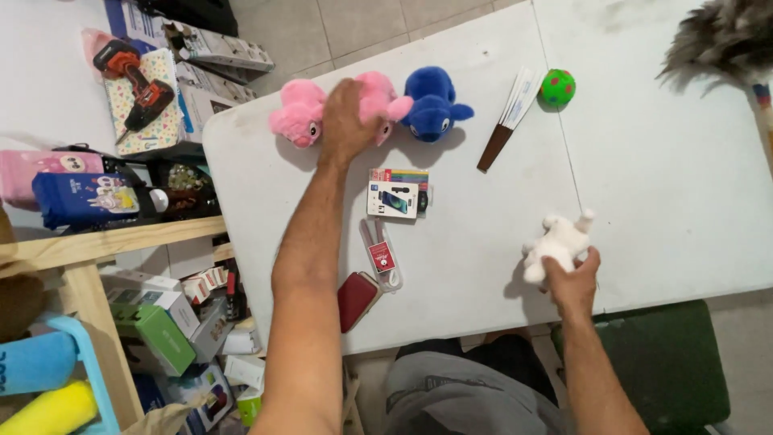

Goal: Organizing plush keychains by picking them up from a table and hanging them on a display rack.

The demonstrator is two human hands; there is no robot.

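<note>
Two hands are at work over a white bench (660, 185), well apart from each other. Left hand (348, 121): extended to the far edge of the bench, fingers closed over the middle of a pink plush toy (299, 118), which lies on the bench surface. A blue plush toy (433, 101) lies just beside the pink one, on its right, touching or nearly touching it. Right hand (573, 280): near the front edge of the bench, fingers clamped on the lower part of a small white plush toy (560, 240), which sits on the bench with its limbs pointing away from the person.

Between the hands lie several items. A folded hand fan (507, 114) with a dark handle lies diagonally, and a green ball (557, 87) with pink spots rests just beside its upper end. Two small retail packages (396, 195) lie overlapping near the centre. A clear blister pack (382, 254) with a red label lies below them, and a dark red case (356, 300) sits at the front edge, touching that pack.

A feather duster (725, 39) occupies the far right corner. Off the bench to the left, a red power drill (133, 80) lies on a patterned box.
</note>
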